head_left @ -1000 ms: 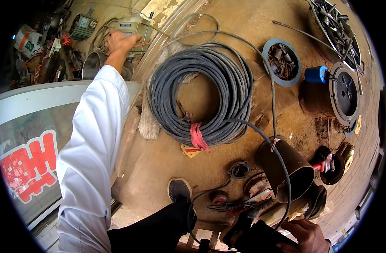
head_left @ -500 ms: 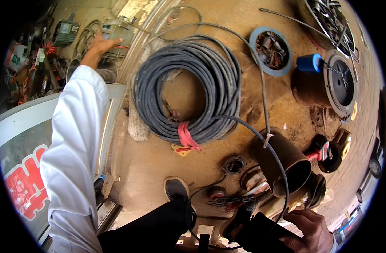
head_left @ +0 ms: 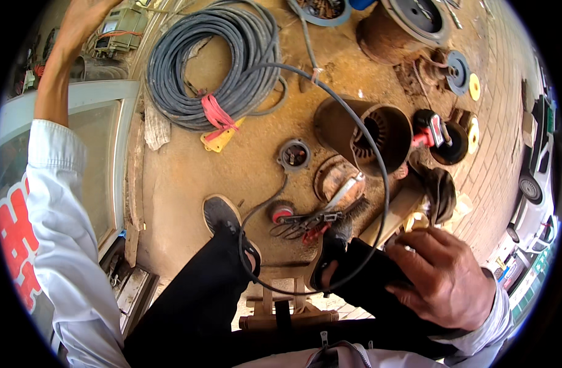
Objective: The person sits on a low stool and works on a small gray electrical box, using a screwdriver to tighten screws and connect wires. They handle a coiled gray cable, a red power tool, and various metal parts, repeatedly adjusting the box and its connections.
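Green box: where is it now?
In the head view, the green box is at top left, between the left hand and the cable coil.

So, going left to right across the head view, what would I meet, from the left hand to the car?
Left hand, cable coil, small round fitting, hollow cylinder, red-and-black tool, upper yellow ring, white car.

This looks like a motor-repair workshop open to the street: coiled dark-grey rubber cable [head_left: 253, 64], a rusty cylindrical metal housing [head_left: 334, 126] on the stained brown floor [head_left: 176, 190], and brick paving [head_left: 492, 116] beyond.
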`<state>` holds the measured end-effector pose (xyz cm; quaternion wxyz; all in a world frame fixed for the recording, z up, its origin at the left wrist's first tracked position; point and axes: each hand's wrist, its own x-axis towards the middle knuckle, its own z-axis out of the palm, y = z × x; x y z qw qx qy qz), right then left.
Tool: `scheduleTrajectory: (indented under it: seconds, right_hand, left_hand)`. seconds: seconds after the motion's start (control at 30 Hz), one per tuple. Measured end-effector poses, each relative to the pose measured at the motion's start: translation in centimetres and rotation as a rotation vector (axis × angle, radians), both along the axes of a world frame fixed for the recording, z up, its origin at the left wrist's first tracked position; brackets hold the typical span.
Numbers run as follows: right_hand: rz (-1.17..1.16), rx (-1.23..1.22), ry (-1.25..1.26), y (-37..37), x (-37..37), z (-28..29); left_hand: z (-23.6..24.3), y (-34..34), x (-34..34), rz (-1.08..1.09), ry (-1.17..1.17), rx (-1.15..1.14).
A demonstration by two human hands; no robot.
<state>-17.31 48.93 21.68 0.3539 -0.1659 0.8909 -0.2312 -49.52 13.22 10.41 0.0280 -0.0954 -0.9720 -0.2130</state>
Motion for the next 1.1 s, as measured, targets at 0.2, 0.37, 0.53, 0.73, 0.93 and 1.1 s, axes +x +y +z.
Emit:
scheduleTrajectory:
  seconds: [0.2,0.37,0.53,0.73,0.93,1.1]
  right_hand:
    - [-0.035,0.210,0.301,1.5,6.5,8.1]
    - [-0.208,0.006,0.611,2.3,13.3,12.6]
    - [-0.362,0.139,0.733,3.6,21.6,11.3]
    - [-0.456,0.052,0.871,3.6,25.1,9.9]
    - [-0.541,0.194,0.834,6.4,23.8,4.3]
    - [-0.491,0.184,0.795,5.6,23.8,4.9]
  left_hand:
    - [18.4,4.3,15.8,-0.324,0.124,-0.219]
    - [29.9,1.4,24.2,-0.568,0.046,-0.136]
    - [26.8,7.2,35.4,-0.685,-0.184,0.130]
    - [11.8,8.9,45.9,-0.599,-0.265,0.062]
    - [-2.5,7.7,48.1,-0.323,-0.729,-0.362]
    - [-2.7,5.3,45.8,-0.160,-0.592,-0.448]
